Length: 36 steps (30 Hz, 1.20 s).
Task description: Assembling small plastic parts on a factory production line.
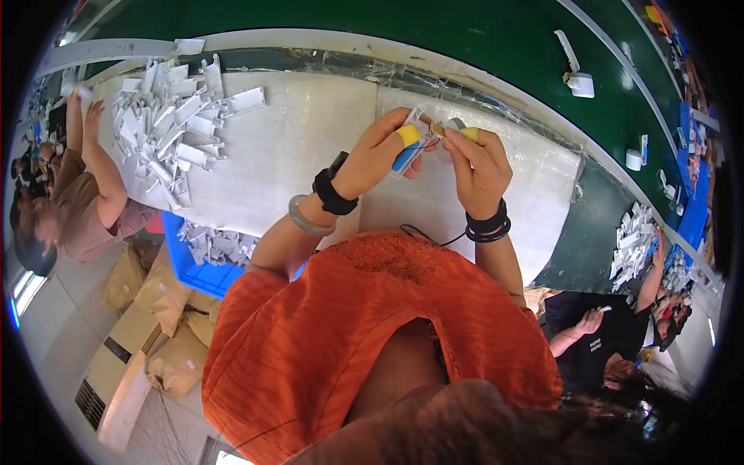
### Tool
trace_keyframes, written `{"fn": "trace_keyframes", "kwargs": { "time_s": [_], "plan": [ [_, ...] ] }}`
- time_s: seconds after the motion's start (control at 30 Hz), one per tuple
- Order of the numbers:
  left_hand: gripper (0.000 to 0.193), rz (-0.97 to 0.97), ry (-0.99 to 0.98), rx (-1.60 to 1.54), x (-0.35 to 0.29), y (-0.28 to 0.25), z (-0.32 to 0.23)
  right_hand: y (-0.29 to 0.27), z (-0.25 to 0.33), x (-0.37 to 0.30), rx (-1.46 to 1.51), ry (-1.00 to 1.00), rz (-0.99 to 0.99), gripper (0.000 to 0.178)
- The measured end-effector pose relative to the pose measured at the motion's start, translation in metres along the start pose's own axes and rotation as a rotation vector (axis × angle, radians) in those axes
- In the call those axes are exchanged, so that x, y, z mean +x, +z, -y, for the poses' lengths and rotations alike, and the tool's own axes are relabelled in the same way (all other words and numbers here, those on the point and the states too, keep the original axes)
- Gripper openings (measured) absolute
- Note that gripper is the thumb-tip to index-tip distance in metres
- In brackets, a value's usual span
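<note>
Orange fabric of the person's shirt (341, 333) fills the lower part of the view. At far left, a heap of white flat plastic parts (174, 124) lies on the white padded worktable (310, 155). Further right, the left hand (376, 155) closes its fingers around a small clear plastic piece with a blue part (408, 151), held above the table. Touching it, the right hand (480, 167) pinches its other end, fingers closed.

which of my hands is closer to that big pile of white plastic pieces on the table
Left. Your left hand is over the white table cover, on the side toward the pile of white plastic pieces. Your right hand is beyond it, farther from the pile. Neither touches it.
</note>
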<state>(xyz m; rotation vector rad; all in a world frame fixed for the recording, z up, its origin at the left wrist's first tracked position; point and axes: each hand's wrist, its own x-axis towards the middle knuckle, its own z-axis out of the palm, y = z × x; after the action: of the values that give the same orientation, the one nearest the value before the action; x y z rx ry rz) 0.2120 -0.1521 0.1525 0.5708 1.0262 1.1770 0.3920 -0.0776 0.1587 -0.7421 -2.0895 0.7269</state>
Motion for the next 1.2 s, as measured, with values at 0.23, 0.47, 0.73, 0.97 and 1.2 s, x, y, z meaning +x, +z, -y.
{"fn": "trace_keyframes", "kwargs": {
  "time_s": [0.23,0.47,0.73,0.97,1.2],
  "plan": [
    [0.034,-0.055,-0.034,-0.031,0.005,0.009,0.005,0.007,0.004,-0.006,0.081,0.109,-0.026,0.020],
    [0.041,-0.009,0.036,0.114,-0.001,0.017,-0.006,0.007,-0.005,-0.006,0.001,-0.021,0.015,0.024],
    [0.039,0.041,0.071,0.208,-0.006,0.018,-0.009,0.006,-0.003,-0.005,-0.091,-0.099,-0.077,0.028],
    [0.036,0.036,0.037,0.209,-0.010,0.023,-0.014,0.004,-0.002,-0.005,-0.128,-0.132,-0.063,0.029],
    [0.034,0.095,0.071,0.211,-0.012,0.016,-0.011,0.003,-0.004,-0.008,-0.125,-0.127,-0.066,0.030]
  ]
}}
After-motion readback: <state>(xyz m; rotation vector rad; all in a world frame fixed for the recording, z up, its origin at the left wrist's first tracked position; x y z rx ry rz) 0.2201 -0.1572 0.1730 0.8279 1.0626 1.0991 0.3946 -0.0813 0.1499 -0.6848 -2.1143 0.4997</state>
